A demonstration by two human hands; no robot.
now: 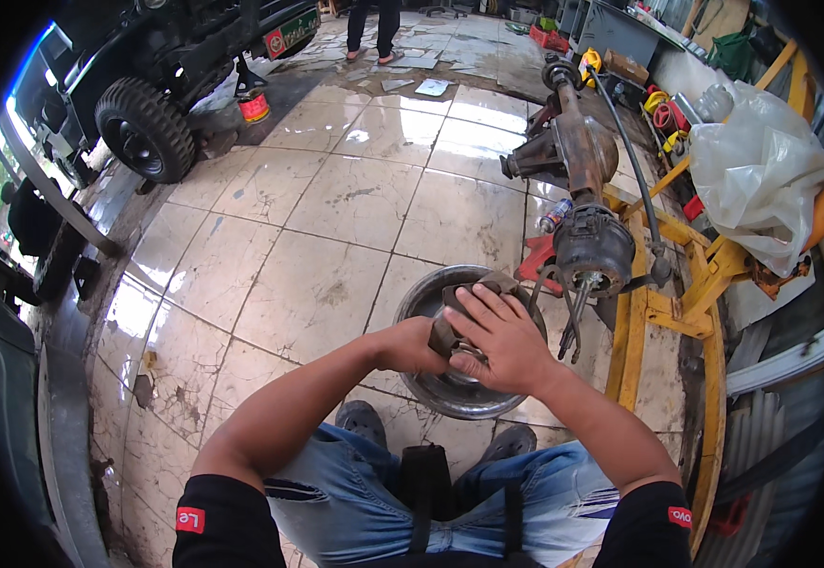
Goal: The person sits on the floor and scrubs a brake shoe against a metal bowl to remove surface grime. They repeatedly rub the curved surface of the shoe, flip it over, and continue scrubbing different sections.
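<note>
"Basin (470, 413) sits where, exactly?"

"On the tiled floor (336, 199), just ahead of the 2 dark shoes (363, 419), with both hands over it."

"And what are they on?"

"A brownish piece (443, 333), above the basin's opening. The hands cover so much of it that I can't say whether it's cloth or metal."

"How is the grip on each side?"

"The left hand (414, 346) is curled round the near left end, gripping it. The right hand (502, 341) lies across the top, fingers straight and thumb apart, resting there rather than wrapped round."

"Which way does it run?"

"What shows slants from the left hand up and away to the right, past the right fingertips. Both hands touch it, so neither is nearer."

"Anything close by?"

"To the right, a rusty axle (587, 151) with its round drum (594, 241) near the basin, and a yellow frame (626, 350) beside that."
</note>
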